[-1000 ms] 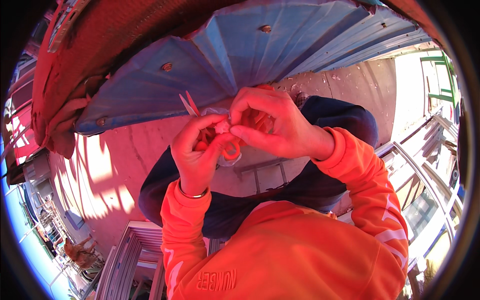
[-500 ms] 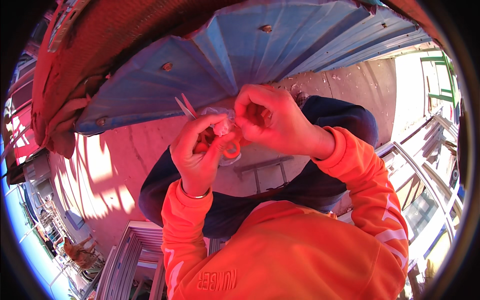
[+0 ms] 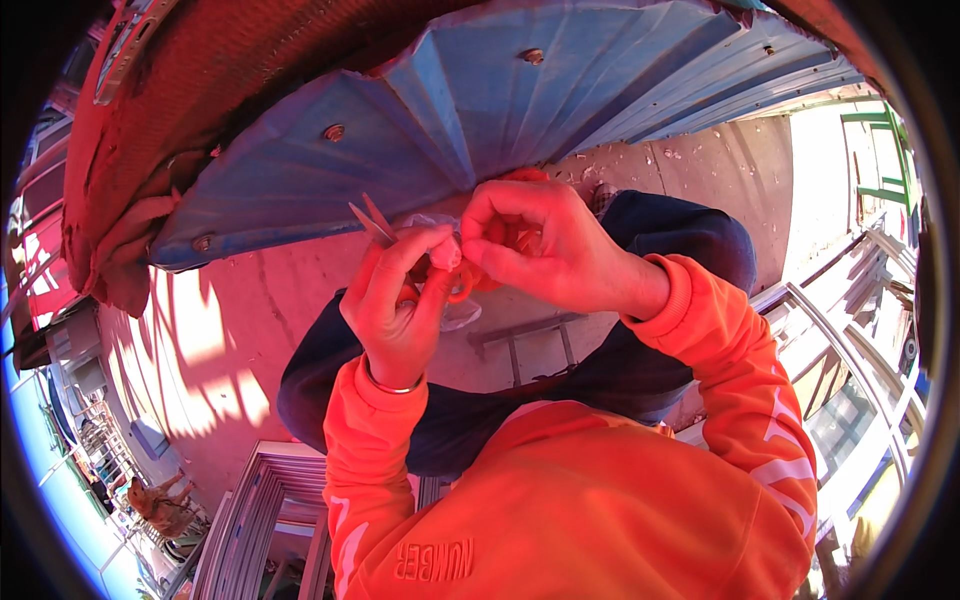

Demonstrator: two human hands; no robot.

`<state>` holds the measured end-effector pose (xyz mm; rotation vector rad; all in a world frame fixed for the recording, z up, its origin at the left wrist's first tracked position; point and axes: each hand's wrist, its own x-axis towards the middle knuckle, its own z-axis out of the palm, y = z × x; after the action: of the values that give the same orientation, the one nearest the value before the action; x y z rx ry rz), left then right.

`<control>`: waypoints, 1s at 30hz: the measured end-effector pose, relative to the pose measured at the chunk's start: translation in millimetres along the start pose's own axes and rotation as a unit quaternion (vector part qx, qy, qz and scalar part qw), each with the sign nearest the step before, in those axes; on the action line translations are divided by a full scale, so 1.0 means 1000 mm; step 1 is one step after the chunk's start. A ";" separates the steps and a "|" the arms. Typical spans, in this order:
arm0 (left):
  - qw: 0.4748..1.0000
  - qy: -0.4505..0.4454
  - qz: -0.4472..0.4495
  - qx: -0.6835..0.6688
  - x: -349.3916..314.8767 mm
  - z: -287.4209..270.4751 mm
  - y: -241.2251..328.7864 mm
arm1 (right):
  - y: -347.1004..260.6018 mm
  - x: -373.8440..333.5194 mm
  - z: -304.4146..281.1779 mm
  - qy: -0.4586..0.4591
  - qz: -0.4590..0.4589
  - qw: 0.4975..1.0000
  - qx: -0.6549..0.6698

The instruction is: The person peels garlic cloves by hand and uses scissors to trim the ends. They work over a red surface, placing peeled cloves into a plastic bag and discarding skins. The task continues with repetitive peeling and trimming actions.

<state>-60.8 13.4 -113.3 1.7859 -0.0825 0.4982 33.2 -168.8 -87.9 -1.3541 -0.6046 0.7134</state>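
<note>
The left hand pinches a small, pale, rounded lump between thumb and forefinger, while slim pointed metal scissors jut up behind its knuckles. Beside the lump, the right hand has thumb and fingertips drawn together; whether that grip holds anything, I cannot tell. The lump could squirt out if the left pinch slackens or the right fingertips pull sideways, since only a narrow patch of it seems held. Those exposed blades could prick a finger or snag if the left wrist rolls. A crumpled clear plastic bag hangs just below the fingers, above the grey floor between dark blue trouser legs; a dropped lump might miss it. Against half a second ago, the right fingertips stand closer to the lump, which looks rounder, and the scissors have tilted slightly.
</note>
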 end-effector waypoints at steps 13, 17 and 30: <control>0.992 0.020 -0.112 -0.056 0.001 -0.004 0.014 | 0.004 0.005 -0.002 0.098 0.009 0.978 -0.183; 0.983 0.016 -0.139 -0.116 0.002 -0.007 0.012 | 0.011 0.005 -0.001 0.104 -0.036 0.978 -0.178; 0.983 0.002 -0.163 -0.086 0.001 -0.003 0.005 | 0.001 0.002 -0.003 0.032 -0.047 0.997 -0.059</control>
<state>-62.4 14.7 -108.3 1.5903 0.1637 0.2502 36.3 -169.5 -89.3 -1.4426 -0.6626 0.5642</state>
